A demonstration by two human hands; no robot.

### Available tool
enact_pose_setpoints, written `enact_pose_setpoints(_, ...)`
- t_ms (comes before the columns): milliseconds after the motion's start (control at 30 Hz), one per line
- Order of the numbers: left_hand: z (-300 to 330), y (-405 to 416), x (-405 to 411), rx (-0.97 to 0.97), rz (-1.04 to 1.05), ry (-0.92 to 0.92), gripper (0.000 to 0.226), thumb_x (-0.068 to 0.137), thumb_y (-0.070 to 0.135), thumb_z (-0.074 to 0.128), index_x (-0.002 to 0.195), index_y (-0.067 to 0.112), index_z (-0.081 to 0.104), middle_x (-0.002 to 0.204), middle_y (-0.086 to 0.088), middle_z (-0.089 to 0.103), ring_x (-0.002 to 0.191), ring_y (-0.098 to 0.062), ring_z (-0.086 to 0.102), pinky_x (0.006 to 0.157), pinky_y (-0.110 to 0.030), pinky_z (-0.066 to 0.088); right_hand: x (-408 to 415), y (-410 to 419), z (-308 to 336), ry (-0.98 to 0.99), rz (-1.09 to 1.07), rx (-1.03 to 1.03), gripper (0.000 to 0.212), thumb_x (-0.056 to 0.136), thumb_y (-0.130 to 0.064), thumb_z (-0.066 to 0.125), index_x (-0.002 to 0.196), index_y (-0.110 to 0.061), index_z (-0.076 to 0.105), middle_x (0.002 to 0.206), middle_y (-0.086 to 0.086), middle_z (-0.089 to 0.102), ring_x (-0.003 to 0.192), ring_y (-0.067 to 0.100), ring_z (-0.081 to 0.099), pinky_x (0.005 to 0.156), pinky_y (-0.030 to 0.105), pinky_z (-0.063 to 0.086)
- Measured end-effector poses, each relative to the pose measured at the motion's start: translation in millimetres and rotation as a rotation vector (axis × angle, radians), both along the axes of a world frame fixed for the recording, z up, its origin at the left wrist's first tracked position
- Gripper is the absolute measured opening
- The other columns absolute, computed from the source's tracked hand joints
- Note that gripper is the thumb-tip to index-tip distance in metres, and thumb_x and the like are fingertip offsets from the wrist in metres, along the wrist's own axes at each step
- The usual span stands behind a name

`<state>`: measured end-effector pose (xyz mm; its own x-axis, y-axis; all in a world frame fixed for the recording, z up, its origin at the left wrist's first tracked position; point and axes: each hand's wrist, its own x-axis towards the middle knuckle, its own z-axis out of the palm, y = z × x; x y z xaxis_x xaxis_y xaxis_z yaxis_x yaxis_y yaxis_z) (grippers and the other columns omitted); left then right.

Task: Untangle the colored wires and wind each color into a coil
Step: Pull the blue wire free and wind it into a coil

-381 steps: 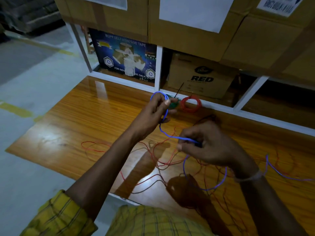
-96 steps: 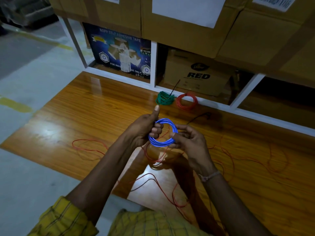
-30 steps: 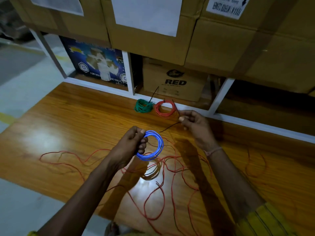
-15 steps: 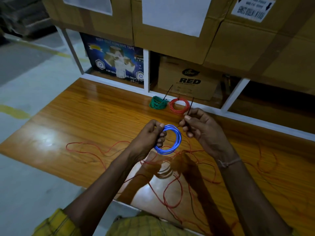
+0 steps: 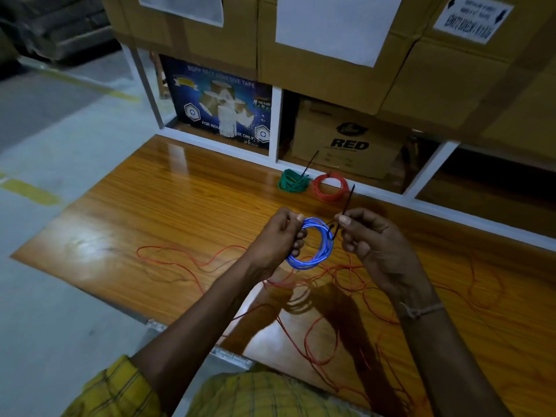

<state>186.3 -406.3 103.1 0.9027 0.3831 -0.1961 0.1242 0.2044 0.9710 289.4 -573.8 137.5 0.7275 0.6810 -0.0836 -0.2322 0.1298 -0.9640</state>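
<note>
Left hand [image 5: 278,236] grips one blue coil [image 5: 313,245] above the wooden table [image 5: 150,212]; right hand [image 5: 370,239] pinches a black tie [image 5: 346,206] against the coil's right edge. Finished coils: one green coil [image 5: 291,181], one red coil [image 5: 329,187], side by side by the shelf frame [image 5: 275,124]. Loose red wire [image 5: 192,260] sprawls beneath both arms.

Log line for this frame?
left hand: grips blue coil | right hand: pinches black tie at coil | green coil, red coil: done

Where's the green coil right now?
In the head view the green coil lies on the wooden table at its far edge, just left of the red coil, beyond both hands and below the RED carton.
</note>
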Motion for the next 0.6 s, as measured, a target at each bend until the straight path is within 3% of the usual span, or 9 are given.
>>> enact_pose_setpoints(167, 1.8, 2.9, -1.9, 0.019, -0.009, 0.011, 0.013, 0.114, 0.02, 0.041, 0.106, 0.011, 0.041, 0.077, -0.001, 0.043, 0.06, -0.009, 0.04, 0.053, -0.022, 0.037, 3.0, 1.9, -6.9, -0.173, 0.003, -0.085, 0.014, 0.095, 0.002, 0.067, 0.104, -0.009, 0.065, 0.083, 0.013, 0.065, 0.067, 0.021, 0.054, 0.057, 0.029, 0.043)
enact_pose_setpoints(300, 2.7, 5.4, -2.1, 0.03, -0.014, 0.03, 0.014, 0.114, 0.021, 0.041, 0.105, 0.011, 0.042, 0.078, -0.001, 0.044, 0.06, -0.01, 0.04, 0.053, -0.022, 0.038, 4.2, 2.0, -6.4, -0.274, 0.103, -0.208, 0.01, 0.093, -0.001, 0.073, 0.101, -0.004, 0.067, 0.082, 0.012, 0.074, 0.068, 0.018, 0.062, 0.056, 0.029, 0.045)
enact_pose_setpoints(400, 5.6, 8.3, -2.2, 0.04, -0.019, 0.043, 0.013, 0.114, 0.022, 0.042, 0.107, 0.011, 0.043, 0.078, -0.001, 0.045, 0.06, -0.009, 0.04, 0.054, -0.022, 0.039, 3.9, 5.2, -4.9, -0.419, 0.113, -0.322, 0.013, 0.083, -0.01, 0.086, 0.091, -0.014, 0.077, 0.086, 0.006, 0.076, 0.072, 0.02, 0.066, 0.062, 0.031, 0.05)
enact_pose_setpoints(467, 7.1, 9.9, -1.7, 0.036, -0.029, 0.047, 0.013, 0.114, 0.023, 0.043, 0.107, 0.012, 0.042, 0.078, -0.001, 0.044, 0.06, -0.009, 0.04, 0.054, -0.022, 0.039, 3.0, 9.0, -8.4, -0.552, 0.072, -0.384, 0.016, 0.076, -0.015, 0.092, 0.084, -0.021, 0.08, 0.088, 0.0, 0.067, 0.077, 0.021, 0.06, 0.068, 0.035, 0.047)
enact_pose_setpoints(533, 7.4, 10.1, -0.6, 0.031, -0.033, 0.051, 0.013, 0.114, 0.024, 0.043, 0.107, 0.012, 0.042, 0.078, -0.002, 0.044, 0.06, -0.009, 0.039, 0.054, -0.023, 0.038, -0.2, 14.3, -13.7, -0.672, 0.005, -0.421, 0.018, 0.072, -0.013, 0.094, 0.08, -0.021, 0.08, 0.087, -0.003, 0.056, 0.078, 0.013, 0.053, 0.069, 0.027, 0.039)
enact_pose_setpoints(600, 7.6, 9.5, 0.7, 0.023, -0.022, 0.062, 0.015, 0.113, 0.025, 0.044, 0.106, 0.012, 0.043, 0.078, -0.002, 0.045, 0.059, -0.009, 0.04, 0.054, -0.024, 0.038, -4.8, 21.8, -18.9, -0.774, -0.074, -0.414, 0.02, 0.072, -0.007, 0.093, 0.079, -0.019, 0.079, 0.086, -0.002, 0.053, 0.08, 0.015, 0.055, 0.069, 0.026, 0.04)
